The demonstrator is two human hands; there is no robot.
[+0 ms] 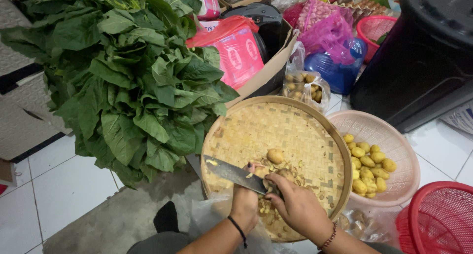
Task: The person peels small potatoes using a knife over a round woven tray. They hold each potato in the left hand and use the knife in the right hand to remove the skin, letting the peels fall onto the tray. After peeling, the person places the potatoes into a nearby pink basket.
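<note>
Woven bamboo fills the foreground: a round, flat winnowing tray [295,130] lies on the white tiled floor [64,185], strewn with pale peelings and holding one small yellow-brown potato [275,156] near its middle. Over its near edge my left hand [245,204], a thin black band at the wrist, has its fingers wrapped tight round the handle of a broad steel-bladed knife [234,174], whose blade points left across the tray's rim. My right hand [295,204], a beaded bracelet at the wrist, has its fingers curled shut around a small potato [272,181] that touches the knife's edge; most of it is hidden by my grip.

Just right of the tray sits a pale pink plastic colander basket [389,135] holding a heap of small yellow peeled potatoes [367,167]. A red plastic mesh basket [438,219] stands at the lower right, near the pink one.

Left of the tray rises a big bundle of dark green leafy vegetables [123,76]. Beyond the tray's far rim a clear plastic bag of small potatoes [305,89] leans by a brown cardboard box [268,74] that holds a pink plastic packet [239,49]. Farther back lie a blue plastic bag [337,69] beneath a magenta one [327,32], and a large black plastic bin [423,52] at the right.
</note>
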